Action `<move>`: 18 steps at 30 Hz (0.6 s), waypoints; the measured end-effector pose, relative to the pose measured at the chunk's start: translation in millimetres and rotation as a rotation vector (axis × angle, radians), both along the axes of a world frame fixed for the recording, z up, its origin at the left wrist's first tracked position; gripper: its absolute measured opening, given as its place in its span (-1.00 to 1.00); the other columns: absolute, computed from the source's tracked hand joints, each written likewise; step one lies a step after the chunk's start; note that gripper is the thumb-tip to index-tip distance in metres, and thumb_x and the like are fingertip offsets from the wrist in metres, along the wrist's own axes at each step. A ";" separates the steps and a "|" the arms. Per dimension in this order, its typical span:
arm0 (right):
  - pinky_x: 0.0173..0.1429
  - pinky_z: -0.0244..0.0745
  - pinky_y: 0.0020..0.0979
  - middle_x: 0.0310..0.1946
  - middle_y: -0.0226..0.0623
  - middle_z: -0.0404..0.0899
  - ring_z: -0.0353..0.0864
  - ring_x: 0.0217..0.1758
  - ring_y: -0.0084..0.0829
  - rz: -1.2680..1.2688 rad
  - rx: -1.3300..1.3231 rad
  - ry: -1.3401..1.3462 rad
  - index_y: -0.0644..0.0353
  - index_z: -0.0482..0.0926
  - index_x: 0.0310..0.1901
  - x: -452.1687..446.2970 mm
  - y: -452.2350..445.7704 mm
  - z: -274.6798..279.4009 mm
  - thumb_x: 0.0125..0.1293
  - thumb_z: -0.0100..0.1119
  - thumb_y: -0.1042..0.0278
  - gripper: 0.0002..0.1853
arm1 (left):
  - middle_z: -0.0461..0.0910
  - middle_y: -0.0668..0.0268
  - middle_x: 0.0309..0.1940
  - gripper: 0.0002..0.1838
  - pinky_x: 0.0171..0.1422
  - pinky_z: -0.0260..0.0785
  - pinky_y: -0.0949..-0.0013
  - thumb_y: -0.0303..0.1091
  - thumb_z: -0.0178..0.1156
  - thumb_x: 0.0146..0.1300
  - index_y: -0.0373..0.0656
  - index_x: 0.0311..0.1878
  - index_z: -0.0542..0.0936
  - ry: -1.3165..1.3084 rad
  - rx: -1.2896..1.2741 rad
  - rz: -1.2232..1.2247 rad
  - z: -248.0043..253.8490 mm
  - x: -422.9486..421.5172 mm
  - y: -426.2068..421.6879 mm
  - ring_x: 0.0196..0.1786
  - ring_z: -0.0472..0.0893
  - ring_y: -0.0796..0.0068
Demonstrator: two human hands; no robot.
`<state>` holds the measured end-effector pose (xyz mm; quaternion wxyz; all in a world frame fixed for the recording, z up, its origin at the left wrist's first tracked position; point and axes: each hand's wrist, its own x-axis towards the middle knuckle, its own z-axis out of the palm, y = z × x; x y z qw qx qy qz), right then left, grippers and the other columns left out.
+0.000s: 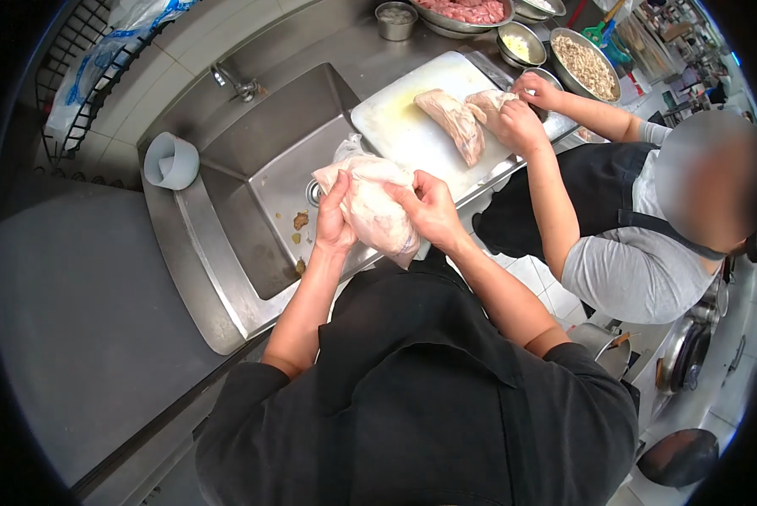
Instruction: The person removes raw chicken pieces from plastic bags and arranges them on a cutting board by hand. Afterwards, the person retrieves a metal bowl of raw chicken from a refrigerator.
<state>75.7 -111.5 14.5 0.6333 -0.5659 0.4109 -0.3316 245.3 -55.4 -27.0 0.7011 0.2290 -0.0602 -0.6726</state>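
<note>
No readable lettering anywhere here! Up at the upper left, there's blue marking on the plastic [113, 59] in the rack [68, 145], but it's creased and bent, and not one letter comes clear. Down to the held bag [374, 202], and near its lower corner there's a faint bluish trace; print or not, I can't tell. Over to the far right, the background clutter [690, 63] is simply too small and blurred for any wording to be made out.
</note>
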 end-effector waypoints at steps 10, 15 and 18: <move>0.03 0.53 -0.41 0.01 -0.15 0.58 0.58 -0.02 -0.51 0.177 -0.219 0.003 0.32 0.57 -0.01 -11.8 0.5 9.6 0.28 0.49 0.22 -0.58 | 0.59 0.10 0.25 -0.25 0.44 0.43 0.02 0.29 0.01 0.46 -0.22 0.37 0.44 0.216 -0.142 -0.022 -33.6 2.6 0.3 0.31 0.57 0.11; 0.38 0.45 -0.25 0.26 0.09 0.48 0.54 0.30 -0.22 0.161 -0.015 0.064 0.42 0.36 0.32 -14.7 3.1 -19.0 0.13 0.59 0.07 -0.13 | 0.59 0.13 0.24 -0.21 0.44 0.43 -0.02 0.35 0.00 0.42 -0.18 0.38 0.45 0.073 0.054 0.062 -40.3 -4.5 -9.0 0.30 0.57 0.12; 0.38 0.44 -0.26 0.25 0.08 0.51 0.52 0.32 -0.27 0.188 0.005 0.105 0.40 0.38 0.30 -22.8 6.7 -12.9 0.10 0.59 0.13 -0.17 | 0.59 0.15 0.24 -0.21 0.45 0.42 0.00 0.36 -0.01 0.42 -0.18 0.38 0.44 0.094 0.031 0.055 -36.8 -13.8 -10.4 0.30 0.57 0.16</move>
